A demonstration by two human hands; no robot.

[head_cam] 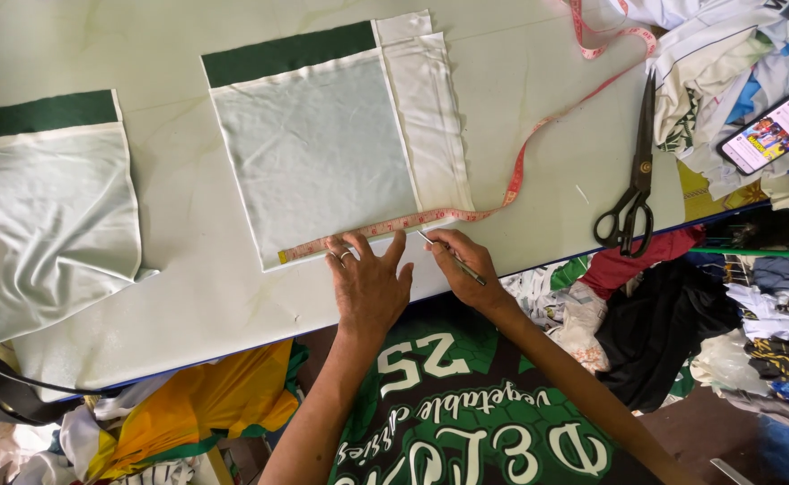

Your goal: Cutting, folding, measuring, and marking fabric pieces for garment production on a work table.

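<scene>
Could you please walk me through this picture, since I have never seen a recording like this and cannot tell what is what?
There is no machine here: a person wears a camera on the head, so the one picture looks down at their own two bare hands. The left hand lies flat, pressing a pink measuring tape along the lower edge of a pale fabric panel with a dark green band. The right hand holds a thin pen-like marker at the tape. A second similar panel lies to the left on the pale table. Black scissors and a phone lie on the right, by heaps of cloth.
</scene>
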